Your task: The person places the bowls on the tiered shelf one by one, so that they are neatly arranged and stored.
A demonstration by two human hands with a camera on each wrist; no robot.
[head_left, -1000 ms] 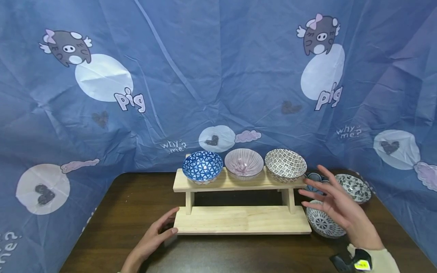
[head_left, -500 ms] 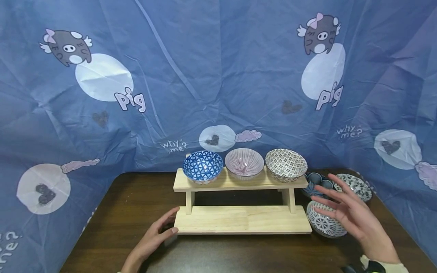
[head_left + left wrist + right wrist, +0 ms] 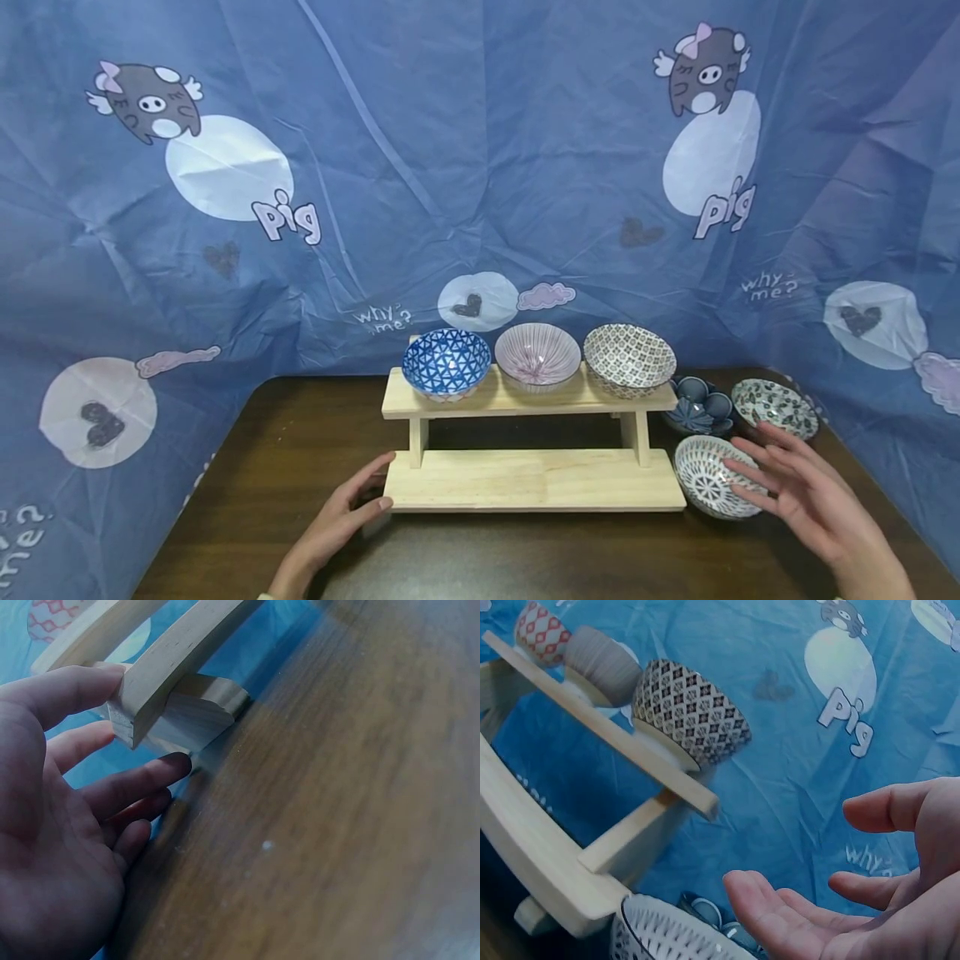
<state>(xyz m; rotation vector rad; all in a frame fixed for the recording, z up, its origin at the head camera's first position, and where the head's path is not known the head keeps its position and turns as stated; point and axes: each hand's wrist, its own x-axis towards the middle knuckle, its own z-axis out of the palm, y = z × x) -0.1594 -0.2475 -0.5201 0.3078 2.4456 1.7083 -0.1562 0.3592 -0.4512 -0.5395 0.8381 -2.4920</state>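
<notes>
At the left end of a two-tier wooden stand (image 3: 536, 482), my left hand (image 3: 330, 533) holds the lower board between thumb and a finger. The left wrist view shows the board's end (image 3: 139, 712) against those fingertips, the other fingers loose. My right hand (image 3: 821, 508) holds nothing; its fingers are spread over the right side of a grey-and-white patterned bowl (image 3: 712, 479). Contact with this bowl cannot be made out. On the upper board sit a blue triangle-patterned bowl (image 3: 447, 362), a purple-striped bowl (image 3: 537, 357) and a brown-and-white patterned bowl (image 3: 630, 358).
Right of the stand lie a dark blue petal-shaped dish (image 3: 697, 407) and a leaf-patterned bowl (image 3: 772, 406), on the brown wooden table (image 3: 525, 554). A blue cloth (image 3: 480, 167) with pig prints hangs behind and at the sides.
My right hand has moved right and toward me, away from the brown-and-white bowl on the upper board. My left hand stays at the stand's end. The bowls have kept their places.
</notes>
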